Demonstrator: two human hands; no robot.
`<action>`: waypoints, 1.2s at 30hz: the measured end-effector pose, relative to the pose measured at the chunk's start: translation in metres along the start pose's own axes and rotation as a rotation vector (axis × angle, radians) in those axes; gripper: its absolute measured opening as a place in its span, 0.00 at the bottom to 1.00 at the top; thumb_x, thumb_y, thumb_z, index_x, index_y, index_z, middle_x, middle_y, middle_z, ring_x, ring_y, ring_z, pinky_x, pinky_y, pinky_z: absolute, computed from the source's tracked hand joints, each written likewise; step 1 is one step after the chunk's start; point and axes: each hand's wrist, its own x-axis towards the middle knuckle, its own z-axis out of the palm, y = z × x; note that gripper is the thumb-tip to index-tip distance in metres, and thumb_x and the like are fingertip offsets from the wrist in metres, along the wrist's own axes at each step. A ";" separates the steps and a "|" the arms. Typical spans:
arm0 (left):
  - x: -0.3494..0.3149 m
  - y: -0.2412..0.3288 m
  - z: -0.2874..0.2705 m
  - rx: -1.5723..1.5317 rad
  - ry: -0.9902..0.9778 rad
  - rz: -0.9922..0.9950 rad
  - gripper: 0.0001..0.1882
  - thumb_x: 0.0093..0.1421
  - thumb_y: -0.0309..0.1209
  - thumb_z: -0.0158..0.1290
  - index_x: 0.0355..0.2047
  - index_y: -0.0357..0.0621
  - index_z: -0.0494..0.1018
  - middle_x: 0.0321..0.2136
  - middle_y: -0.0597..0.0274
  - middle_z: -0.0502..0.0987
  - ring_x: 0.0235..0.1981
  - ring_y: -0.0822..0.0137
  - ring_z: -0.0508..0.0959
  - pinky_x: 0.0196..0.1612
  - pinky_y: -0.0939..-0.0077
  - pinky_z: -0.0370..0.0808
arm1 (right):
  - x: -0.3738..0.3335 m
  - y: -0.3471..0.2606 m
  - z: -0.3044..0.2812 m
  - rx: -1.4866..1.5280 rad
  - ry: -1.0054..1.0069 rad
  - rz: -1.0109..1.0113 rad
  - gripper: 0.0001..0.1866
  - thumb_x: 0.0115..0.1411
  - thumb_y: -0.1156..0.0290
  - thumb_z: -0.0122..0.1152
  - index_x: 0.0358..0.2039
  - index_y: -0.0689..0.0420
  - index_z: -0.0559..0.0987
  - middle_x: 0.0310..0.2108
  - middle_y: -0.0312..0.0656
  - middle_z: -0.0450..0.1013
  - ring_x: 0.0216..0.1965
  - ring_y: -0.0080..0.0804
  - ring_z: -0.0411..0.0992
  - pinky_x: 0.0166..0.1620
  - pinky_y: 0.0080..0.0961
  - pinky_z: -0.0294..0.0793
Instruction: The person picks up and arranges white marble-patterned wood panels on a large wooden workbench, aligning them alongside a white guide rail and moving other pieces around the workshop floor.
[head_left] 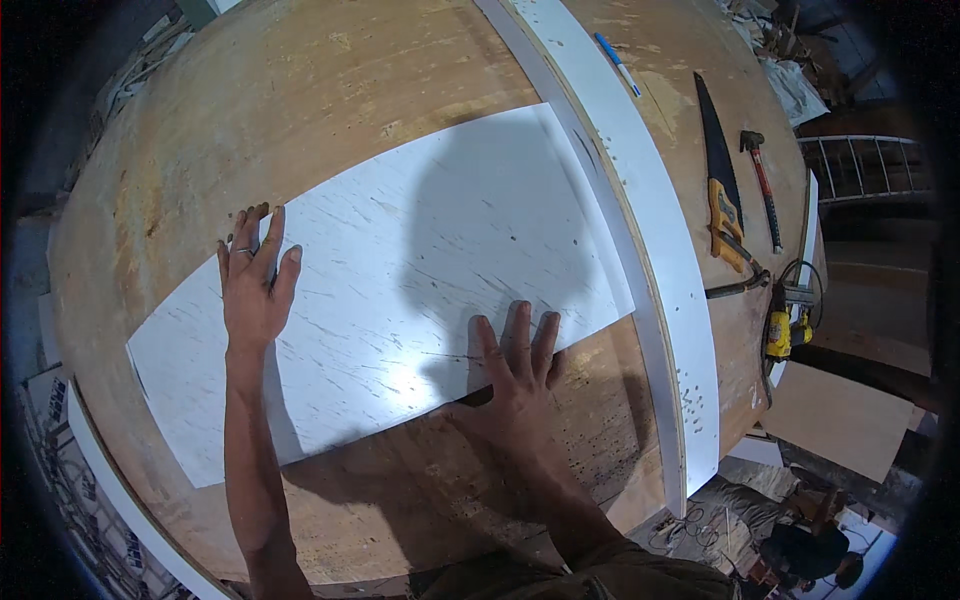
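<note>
A white sheet [370, 250] with dark streaks lies flat on the brown wooden worktop [400, 75]. My left hand [255, 285] rests at its far edge, fingers stretched and apart, with a ring on one finger. On the near edge is my right hand [518, 375], its fingers spread over the sheet and its palm by the worktop. Neither hand grips anything. The sheet's right end lies against a long white board [655, 245] with small holes along it. My shadow falls across the sheet.
Beyond the long board lie a blue-and-white marker [617, 65], a hand saw [722, 185] with a yellow handle, a red-handled hammer [763, 190] and a yellow power tool [778, 330]. A plain panel [838, 420] sits past the right edge. At lower right is another person [805, 550].
</note>
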 end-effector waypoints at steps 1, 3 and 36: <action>0.000 0.000 0.001 0.007 -0.001 -0.002 0.28 0.69 0.47 0.44 0.66 0.53 0.65 0.67 0.52 0.60 0.70 0.50 0.54 0.70 0.42 0.44 | 0.000 0.001 0.001 -0.001 -0.001 0.000 0.57 0.42 0.39 0.74 0.70 0.39 0.58 0.73 0.54 0.40 0.71 0.70 0.34 0.60 0.79 0.43; 0.000 0.000 0.002 0.013 -0.001 -0.006 0.28 0.69 0.47 0.44 0.66 0.53 0.65 0.67 0.52 0.60 0.70 0.50 0.54 0.70 0.42 0.44 | 0.000 0.003 0.003 -0.002 0.010 -0.015 0.57 0.42 0.39 0.74 0.70 0.39 0.57 0.73 0.54 0.40 0.71 0.70 0.34 0.60 0.80 0.43; 0.004 0.000 0.005 0.013 -0.044 -0.048 0.29 0.69 0.49 0.42 0.67 0.56 0.62 0.67 0.53 0.60 0.71 0.49 0.52 0.70 0.40 0.44 | 0.007 0.005 0.006 0.064 0.073 -0.026 0.57 0.41 0.42 0.76 0.70 0.39 0.58 0.73 0.55 0.40 0.72 0.69 0.31 0.59 0.80 0.42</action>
